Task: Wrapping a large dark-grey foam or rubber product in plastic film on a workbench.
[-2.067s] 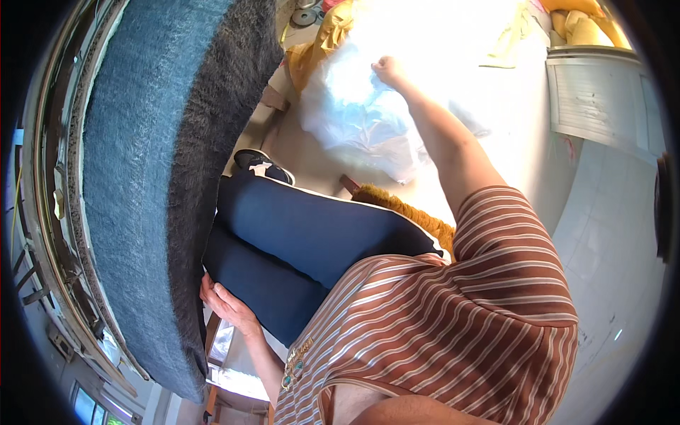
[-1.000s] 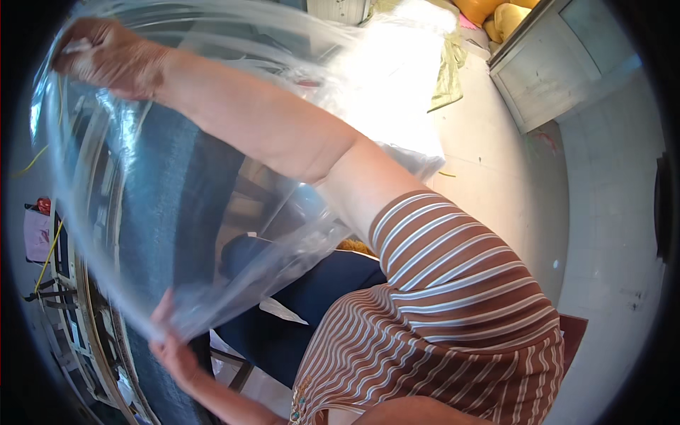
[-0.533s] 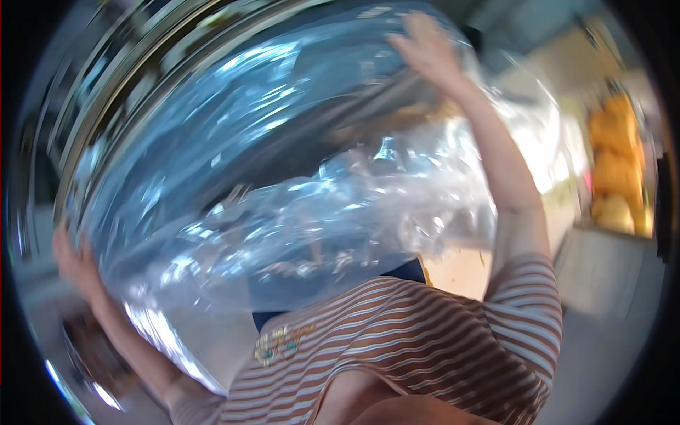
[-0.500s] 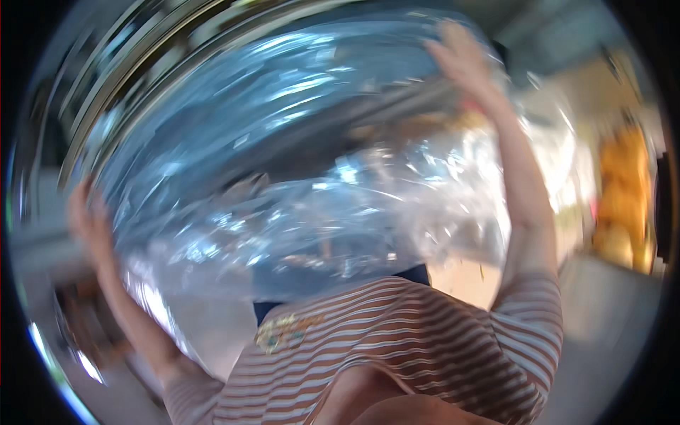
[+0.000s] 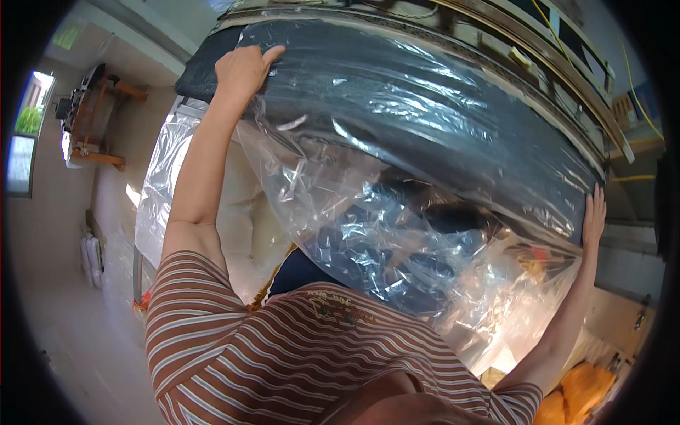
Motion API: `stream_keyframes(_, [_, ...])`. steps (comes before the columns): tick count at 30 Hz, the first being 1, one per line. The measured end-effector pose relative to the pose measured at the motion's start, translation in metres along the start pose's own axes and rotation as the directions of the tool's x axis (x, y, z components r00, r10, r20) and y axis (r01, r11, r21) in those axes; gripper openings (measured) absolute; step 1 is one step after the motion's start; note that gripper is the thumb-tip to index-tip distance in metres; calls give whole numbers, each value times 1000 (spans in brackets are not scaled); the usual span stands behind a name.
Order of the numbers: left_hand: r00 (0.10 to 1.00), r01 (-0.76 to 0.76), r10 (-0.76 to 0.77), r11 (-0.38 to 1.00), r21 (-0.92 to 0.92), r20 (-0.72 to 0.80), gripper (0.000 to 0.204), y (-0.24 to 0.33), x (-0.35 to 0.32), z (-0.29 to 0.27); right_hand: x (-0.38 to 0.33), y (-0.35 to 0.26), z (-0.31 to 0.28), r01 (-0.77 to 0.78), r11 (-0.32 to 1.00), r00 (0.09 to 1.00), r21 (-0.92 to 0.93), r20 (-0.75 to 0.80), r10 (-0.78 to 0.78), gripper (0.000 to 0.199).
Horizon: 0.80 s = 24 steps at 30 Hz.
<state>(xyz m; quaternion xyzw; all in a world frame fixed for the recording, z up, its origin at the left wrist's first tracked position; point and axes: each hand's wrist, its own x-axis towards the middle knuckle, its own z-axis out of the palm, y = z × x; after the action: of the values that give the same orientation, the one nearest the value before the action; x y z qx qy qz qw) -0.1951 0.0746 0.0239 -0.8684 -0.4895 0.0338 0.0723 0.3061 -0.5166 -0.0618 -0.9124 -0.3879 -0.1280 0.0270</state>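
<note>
Clear plastic film (image 5: 354,205) covers a long, dark grey padded roll or bundle (image 5: 425,106) and hangs in loose, shiny folds toward my body. Near the roll's left end, my left hand (image 5: 241,71) is curled over the film, thumb sticking out to the right. Its fingertips are partly hidden, but the film gathers beneath the hand. My right hand (image 5: 595,216) lies along the roll's right end, fingers stretched out and touching the covered edge. Both arms are spread wide.
Beyond the roll runs a long machine frame (image 5: 496,35) with rails and yellow cables. A plastic-draped stand (image 5: 159,191) is at the left, near a wooden rack (image 5: 99,117) and a window (image 5: 25,134). An orange bundle (image 5: 584,393) sits at lower right.
The view has swung and sharpened from a blur. My left hand now sits farther up on the roll's left end; my right hand appears lower, at its right end.
</note>
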Motion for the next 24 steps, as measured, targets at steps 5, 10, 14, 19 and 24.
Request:
stream_keyframes(5, [833,-210,98,966,-148,-545,54,-8,44,74,2,11,-7,-37,986,999,163,-25,42,47])
stream_keyframes(10, [851,-148,28,971,-188,-524,55,-1,47,82,18,64,3,-466,779,884,419,251,394,46])
stream_keyframes(14, [785,-171,50,976,-138,-617,44,7,37,68,49,-18,-24,-215,973,968,-82,-151,201,38])
stream_keyframes(19, [481,-507,-437,568,-648,-760,25,-37,9,29,44,-230,-57,203,858,977,473,-34,-212,33])
stream_keyframes(24, [244,-195,-805,505,-841,-540,30,-147,-4,171,35,-254,-51,251,899,963,358,-2,-268,41])
